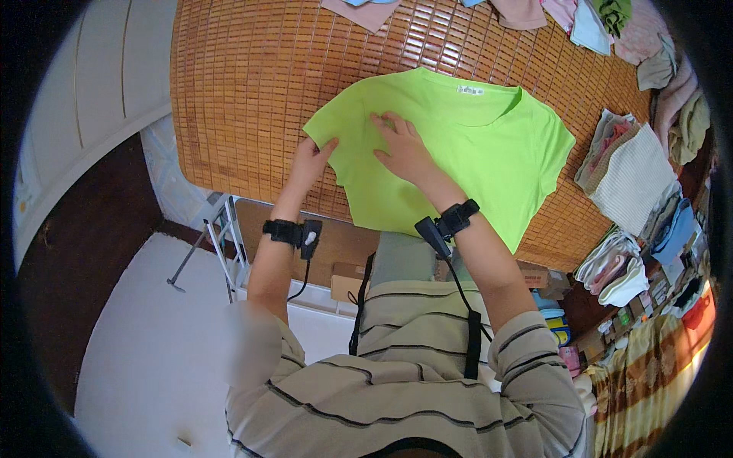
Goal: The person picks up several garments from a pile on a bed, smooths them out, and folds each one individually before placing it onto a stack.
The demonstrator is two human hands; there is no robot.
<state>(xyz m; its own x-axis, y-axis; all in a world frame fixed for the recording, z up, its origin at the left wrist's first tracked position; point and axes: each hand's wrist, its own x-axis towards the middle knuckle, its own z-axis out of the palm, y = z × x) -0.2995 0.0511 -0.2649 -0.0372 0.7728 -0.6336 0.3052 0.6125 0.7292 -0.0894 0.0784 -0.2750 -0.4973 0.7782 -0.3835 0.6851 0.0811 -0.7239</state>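
A lime-green short-sleeved T-shirt (458,134) lies spread on a bamboo tile mat (246,97). Its neckline is at the far side, where a small white label (469,90) bears writing. The lower part of the shirt reaches over the mat's near edge by my legs. At the left sleeve's edge, my left hand (311,163) has its thumb on top and its other fingers partly hidden under the cloth. My right hand (404,149) rests palm down on the shirt near that sleeve, fingers spread.
Folded clothes, with a white ribbed piece (635,177) on top, are stacked at the right. More garments (518,12) lie along the far edge. Below the mat's left corner stands a metal stepladder (226,240). Cardboard boxes (347,280) sit under the near edge.
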